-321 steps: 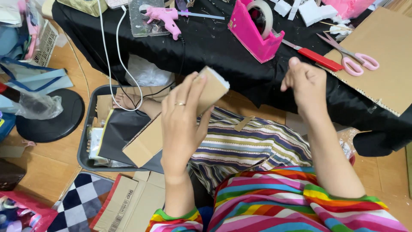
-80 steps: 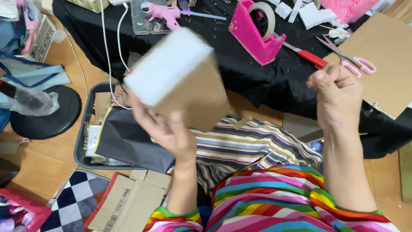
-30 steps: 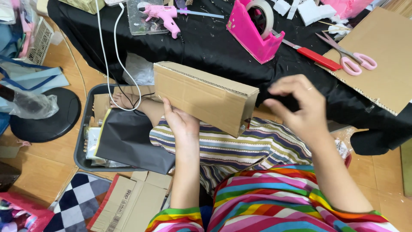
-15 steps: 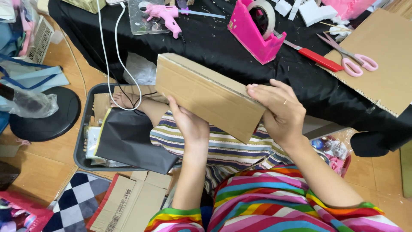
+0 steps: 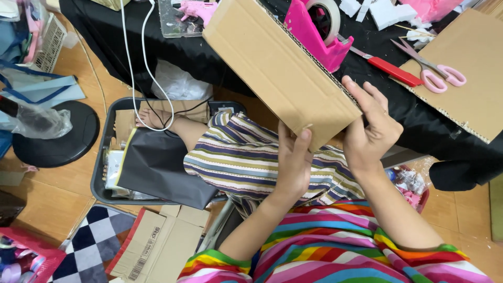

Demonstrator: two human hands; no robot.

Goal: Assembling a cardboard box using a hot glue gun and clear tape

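Note:
A brown cardboard box (image 5: 272, 68) is held up in front of me, tilted, its far end over the black-covered table (image 5: 209, 52). My left hand (image 5: 293, 165) grips the box's near lower corner from beneath, fingers pressed on its underside. My right hand (image 5: 369, 128) clasps the box's near right edge with fingers spread along the corrugated rim. Both arms come out of rainbow-striped sleeves. My lap in striped trousers (image 5: 246, 162) lies below the box.
On the table sit a pink tape dispenser (image 5: 314, 29), a red-handled cutter (image 5: 390, 68), pink-handled scissors (image 5: 435, 73), a flat cardboard sheet (image 5: 466, 68) and a pink glue gun (image 5: 196, 8). A dark tray (image 5: 99, 173) with black paper lies on the floor, flattened boxes (image 5: 157, 246) nearby.
The box has been lifted and swung up to the left, its far end now over the table. My left hand shifted to the near corner, my right to the near right edge.

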